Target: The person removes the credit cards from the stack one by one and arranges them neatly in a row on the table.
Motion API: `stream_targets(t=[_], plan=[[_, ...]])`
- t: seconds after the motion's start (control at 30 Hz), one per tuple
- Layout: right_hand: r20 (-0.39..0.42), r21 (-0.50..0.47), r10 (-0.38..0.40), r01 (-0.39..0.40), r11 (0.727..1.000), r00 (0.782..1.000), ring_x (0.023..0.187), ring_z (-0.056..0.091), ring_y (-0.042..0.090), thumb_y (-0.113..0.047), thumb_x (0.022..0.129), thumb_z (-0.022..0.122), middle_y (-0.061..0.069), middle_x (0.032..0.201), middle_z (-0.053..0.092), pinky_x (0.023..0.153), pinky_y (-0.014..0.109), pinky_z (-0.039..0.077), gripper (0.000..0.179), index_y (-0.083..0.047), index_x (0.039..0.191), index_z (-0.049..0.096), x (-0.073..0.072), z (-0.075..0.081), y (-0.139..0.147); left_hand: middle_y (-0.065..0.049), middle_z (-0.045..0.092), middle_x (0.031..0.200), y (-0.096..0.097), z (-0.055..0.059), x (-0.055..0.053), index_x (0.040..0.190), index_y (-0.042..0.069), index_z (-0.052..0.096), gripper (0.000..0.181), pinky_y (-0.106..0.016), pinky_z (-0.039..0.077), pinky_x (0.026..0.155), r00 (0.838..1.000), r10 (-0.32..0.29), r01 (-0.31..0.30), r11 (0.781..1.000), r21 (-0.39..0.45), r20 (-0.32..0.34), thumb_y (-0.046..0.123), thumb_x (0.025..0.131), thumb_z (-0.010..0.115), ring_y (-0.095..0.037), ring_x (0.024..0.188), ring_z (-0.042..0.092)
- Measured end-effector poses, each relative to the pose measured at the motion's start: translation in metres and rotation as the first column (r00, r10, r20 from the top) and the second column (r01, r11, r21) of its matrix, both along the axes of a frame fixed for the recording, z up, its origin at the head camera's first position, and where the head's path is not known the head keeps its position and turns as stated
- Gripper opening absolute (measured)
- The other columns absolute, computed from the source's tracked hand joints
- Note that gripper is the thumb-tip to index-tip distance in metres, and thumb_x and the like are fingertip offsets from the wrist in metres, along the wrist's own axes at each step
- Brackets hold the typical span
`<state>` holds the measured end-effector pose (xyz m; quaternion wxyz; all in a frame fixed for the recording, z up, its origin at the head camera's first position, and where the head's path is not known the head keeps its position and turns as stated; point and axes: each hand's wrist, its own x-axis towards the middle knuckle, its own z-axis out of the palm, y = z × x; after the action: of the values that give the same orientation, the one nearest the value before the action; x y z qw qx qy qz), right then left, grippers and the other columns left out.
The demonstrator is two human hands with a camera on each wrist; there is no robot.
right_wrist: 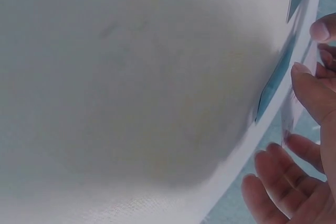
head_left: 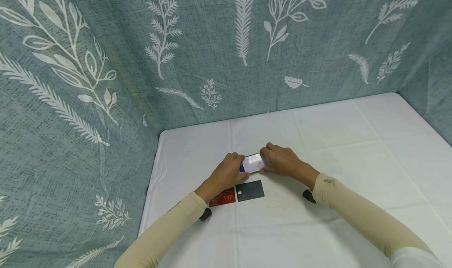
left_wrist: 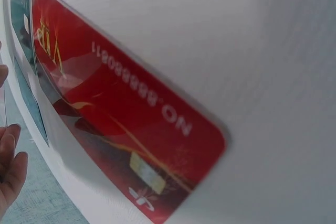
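Note:
Both hands hold a thin, pale, glossy card-like piece (head_left: 252, 163) by its opposite ends in the head view. My left hand (head_left: 228, 173) pinches the left end, where a dark blue strip shows. The right hand (head_left: 282, 161) grips the other end, its fingertips at the edges; in the right wrist view its thumb (right_wrist: 311, 90) lies against the piece, with the other fingers spread below. Under the held piece a flat, card-shaped thing (right_wrist: 275, 83) lies on the table. Nearer the body are a red VIP card (head_left: 223, 197), partly covered by the left hand, and a dark grey VIP card (head_left: 251, 190).
A white cloth (head_left: 339, 150) with fold lines covers the table. Green-grey curtains (head_left: 212, 56) with white leaf prints stand behind and at the sides. Small black devices (head_left: 308, 196) sit under both wrists.

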<state>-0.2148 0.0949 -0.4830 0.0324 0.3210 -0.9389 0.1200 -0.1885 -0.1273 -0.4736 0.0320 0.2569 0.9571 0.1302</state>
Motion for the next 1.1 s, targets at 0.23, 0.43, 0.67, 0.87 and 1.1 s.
stream_targets(t=[0.23, 0.43, 0.67, 0.87, 1.1], plan=[[-0.009, -0.010, 0.009, -0.009, 1.000, 1.000, 0.070, 0.052, 0.010, -0.045, 0.075, 0.077, 0.003, 0.093, 0.056, 0.053, 0.025, 0.044, 0.053, -0.011, 0.112, 0.061, 0.003, 0.001, 0.002, -0.010, 0.058, 0.118, 0.001, -0.001, 0.002, 0.129, 0.001, 0.053, 0.060, -0.029, 0.049, 0.087, 1.000, -0.016, 0.016, 1.000, -0.018, -0.011, 0.037, 0.084, 0.070, -0.018, 0.102, 0.052], [-0.024, -0.015, 0.016, -0.016, 1.000, 1.000, 0.069, 0.051, 0.010, -0.045, 0.074, 0.078, 0.002, 0.092, 0.056, 0.052, 0.024, 0.043, 0.054, -0.010, 0.113, 0.061, 0.003, 0.000, 0.005, -0.009, 0.058, 0.115, 0.004, 0.001, 0.004, 0.128, 0.001, 0.053, 0.058, -0.027, 0.049, 0.082, 0.999, -0.029, 0.028, 1.000, -0.009, -0.031, 0.037, 0.085, 0.069, -0.016, 0.099, 0.052], [-0.033, -0.024, 0.022, -0.023, 0.999, 0.999, 0.067, 0.049, 0.010, -0.044, 0.074, 0.078, 0.002, 0.092, 0.055, 0.050, 0.023, 0.040, 0.055, -0.010, 0.113, 0.061, 0.006, 0.000, 0.010, -0.009, 0.059, 0.113, 0.006, 0.003, 0.006, 0.126, 0.001, 0.054, 0.057, -0.028, 0.049, 0.083, 0.996, -0.052, 0.051, 0.998, -0.022, -0.067, 0.037, 0.085, 0.070, -0.017, 0.100, 0.053], [-0.061, -0.029, 0.032, -0.034, 0.999, 0.998, 0.066, 0.048, 0.009, -0.044, 0.074, 0.078, 0.002, 0.091, 0.054, 0.048, 0.023, 0.039, 0.054, -0.010, 0.112, 0.061, 0.009, 0.003, 0.015, -0.009, 0.059, 0.108, 0.008, 0.006, 0.008, 0.125, 0.001, 0.055, 0.056, -0.028, 0.049, 0.080, 0.994, -0.071, 0.069, 0.997, -0.028, -0.084, 0.037, 0.084, 0.070, -0.017, 0.096, 0.053], [-0.055, -0.031, 0.029, -0.031, 0.999, 0.998, 0.067, 0.048, 0.009, -0.043, 0.074, 0.078, 0.002, 0.091, 0.055, 0.049, 0.023, 0.039, 0.053, -0.010, 0.112, 0.062, 0.013, 0.007, 0.019, -0.008, 0.059, 0.107, 0.012, 0.007, 0.010, 0.123, 0.001, 0.056, 0.054, -0.028, 0.049, 0.080, 0.990, -0.096, 0.093, 0.995, -0.034, -0.102, 0.035, 0.084, 0.071, -0.017, 0.096, 0.053]])
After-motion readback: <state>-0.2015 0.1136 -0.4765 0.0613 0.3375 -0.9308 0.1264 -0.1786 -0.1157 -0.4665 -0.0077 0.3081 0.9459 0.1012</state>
